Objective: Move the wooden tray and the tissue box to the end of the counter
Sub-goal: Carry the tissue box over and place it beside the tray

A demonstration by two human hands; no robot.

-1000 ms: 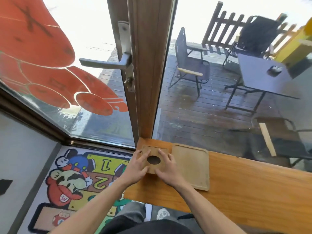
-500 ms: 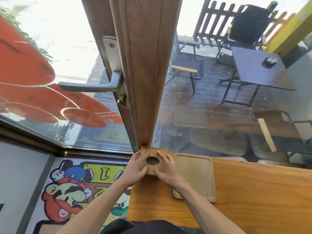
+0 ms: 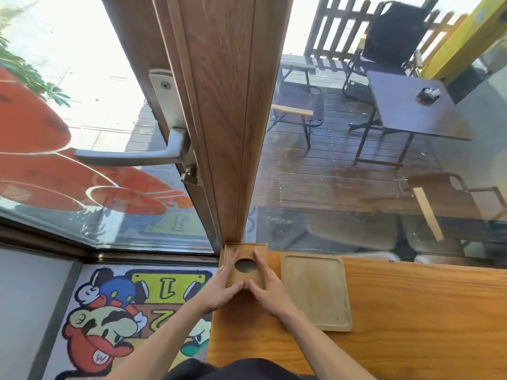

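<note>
A small wooden tissue box (image 3: pixel 246 253) with an oval hole in its top stands at the far left corner of the orange wooden counter (image 3: pixel 411 311), against the wooden door post. My left hand (image 3: pixel 222 286) grips its left side and my right hand (image 3: pixel 267 283) its right side, thumbs meeting at the near edge. The flat wooden tray (image 3: pixel 315 289) lies on the counter just right of the box, a narrow gap between them, with nothing on it.
A wooden door post (image 3: pixel 227 119) rises directly behind the box, with a metal door handle (image 3: pixel 131 156) to its left. Glass panes run along the counter's far edge. Left of the counter is a drop to a cartoon floor mat (image 3: pixel 123 311).
Both hands have slid the tissue box away from me, up to the door post at the counter's far left corner. The tray lies where it was; the view has tilted.
</note>
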